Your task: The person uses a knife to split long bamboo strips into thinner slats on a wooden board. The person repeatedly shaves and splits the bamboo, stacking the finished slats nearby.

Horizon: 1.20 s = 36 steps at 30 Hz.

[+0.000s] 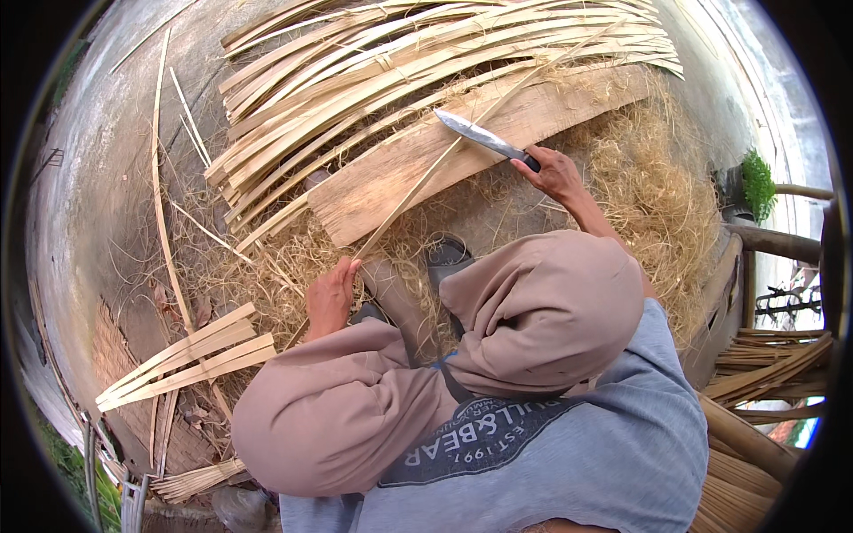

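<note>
My left hand (330, 298) is closed round the near end of a long, thin bamboo strip (410, 195). The strip slants away to the far right, over a wide wooden plank (355, 200). In my right hand (557, 174) is the dark handle of a knife (487, 139). Its long blade points to the far left and crosses the strip above the plank; whether the edge touches the strip, I cannot tell. Just beyond the plank lies a broad layer of split bamboo strips (355, 98).
Curly shavings (657, 178) cover the ground on the right and around my feet. A small bundle of flat strips (191, 355) rests at the left, near a long loose strip (160, 178). At the right are a green plant (758, 185) and wooden poles (773, 242).
</note>
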{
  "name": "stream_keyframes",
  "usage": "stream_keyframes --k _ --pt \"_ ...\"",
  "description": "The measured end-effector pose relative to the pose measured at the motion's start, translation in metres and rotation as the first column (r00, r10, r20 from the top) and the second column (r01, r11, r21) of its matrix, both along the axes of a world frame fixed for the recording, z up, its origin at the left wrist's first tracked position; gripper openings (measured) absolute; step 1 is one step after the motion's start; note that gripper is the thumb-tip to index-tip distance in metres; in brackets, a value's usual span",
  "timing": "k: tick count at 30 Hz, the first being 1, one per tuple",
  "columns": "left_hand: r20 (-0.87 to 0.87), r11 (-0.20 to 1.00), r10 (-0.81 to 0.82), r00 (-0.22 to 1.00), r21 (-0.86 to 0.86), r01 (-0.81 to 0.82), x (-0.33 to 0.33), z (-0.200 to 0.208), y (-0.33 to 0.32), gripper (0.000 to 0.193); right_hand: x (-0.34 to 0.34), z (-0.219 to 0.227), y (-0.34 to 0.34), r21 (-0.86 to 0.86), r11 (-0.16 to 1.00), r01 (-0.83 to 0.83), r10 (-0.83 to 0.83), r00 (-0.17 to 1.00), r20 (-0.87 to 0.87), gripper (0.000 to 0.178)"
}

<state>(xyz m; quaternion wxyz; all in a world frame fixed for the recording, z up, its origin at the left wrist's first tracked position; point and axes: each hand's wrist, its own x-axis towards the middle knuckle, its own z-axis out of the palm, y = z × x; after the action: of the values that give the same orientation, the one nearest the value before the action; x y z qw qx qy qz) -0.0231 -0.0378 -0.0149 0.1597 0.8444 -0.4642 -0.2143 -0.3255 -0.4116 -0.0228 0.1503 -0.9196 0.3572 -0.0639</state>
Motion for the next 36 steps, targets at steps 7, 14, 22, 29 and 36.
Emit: stream_keyframes --k 7,14,22,29,36 --pt "-0.09 0.995 0.09 0.992 0.047 -0.086 0.01 0.001 0.021 0.042 0.041 -0.003 0.061 0.183 0.972 -0.149 0.153 0.988 -0.006 0.048" --pt "-0.22 0.986 0.103 0.97 0.152 -0.07 0.043 -0.026 0.105 0.038 -0.046 0.006 -0.061 0.103 0.796 0.597 -0.601 0.799 0.01 0.063" --pt "-0.484 0.987 0.089 0.871 -0.073 -0.141 0.035 -0.014 0.047 0.035 0.014 -0.024 0.01 0.143 0.897 0.418 -0.43 0.901 0.066 0.062" --pt "-0.456 0.969 0.246 0.855 0.113 -0.219 -0.002 -0.002 -0.061 0.04 0.018 -0.042 0.03 0.237 0.86 0.452 -0.491 0.859 0.143 0.06" --pt "-0.758 0.915 0.214 0.617 -0.067 -0.399 -0.01 -0.054 -0.046 0.032 0.019 -0.039 0.029 0.227 0.871 0.436 -0.472 0.871 0.136 0.061"
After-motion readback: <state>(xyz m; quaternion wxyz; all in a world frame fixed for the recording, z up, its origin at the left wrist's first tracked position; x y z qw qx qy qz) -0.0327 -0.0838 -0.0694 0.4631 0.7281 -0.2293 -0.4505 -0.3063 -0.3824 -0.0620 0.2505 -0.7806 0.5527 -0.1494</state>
